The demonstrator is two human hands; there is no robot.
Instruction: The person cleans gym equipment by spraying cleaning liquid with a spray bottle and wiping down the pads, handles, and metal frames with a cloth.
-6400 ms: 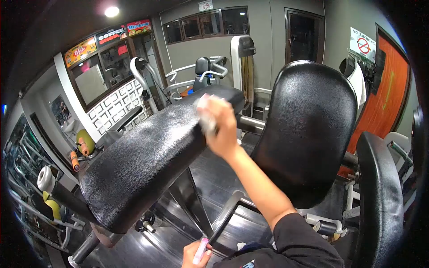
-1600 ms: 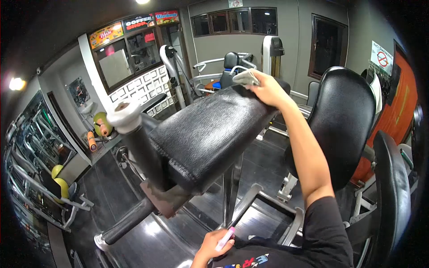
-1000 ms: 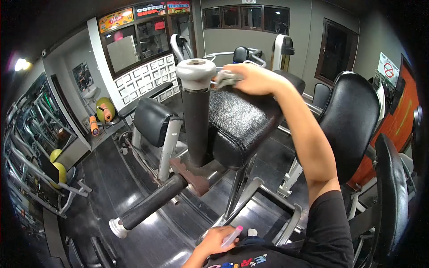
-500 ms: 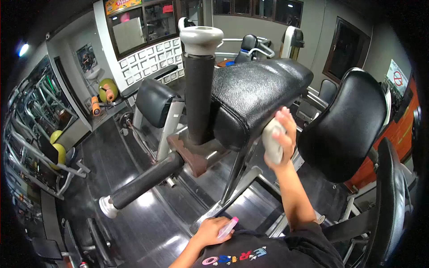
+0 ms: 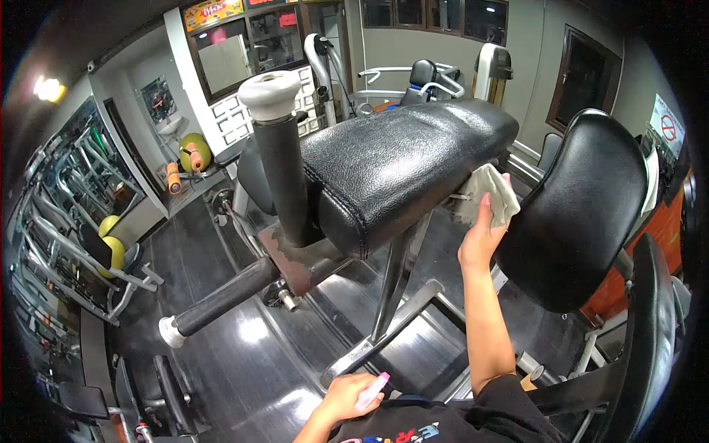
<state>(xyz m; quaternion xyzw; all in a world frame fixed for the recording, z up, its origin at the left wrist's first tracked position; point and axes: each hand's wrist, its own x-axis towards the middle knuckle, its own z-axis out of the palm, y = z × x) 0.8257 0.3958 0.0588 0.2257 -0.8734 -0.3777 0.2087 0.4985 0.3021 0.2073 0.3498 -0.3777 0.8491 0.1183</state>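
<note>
My right hand grips a pale grey cloth with the thumb pressed on it. The cloth is by the right lower side of a long black padded cushion on an exercise machine; I cannot tell whether it touches. Low in front of my body, my left hand is closed around a small clear bottle with a pink cap. An upright black foam roller with a silver end stands at the cushion's left end, above a second roller.
A black backrest stands close to my right arm. On the left are a mirror wall, gym frames and yellow-green balls. Machine legs rise from the dark floor. Another machine stands at the back.
My right hand has moved the cloth farther along the cushion's right side, away from me, and the cloth now hangs more spread out. The view has shifted slightly. My left hand still holds the bottle.
</note>
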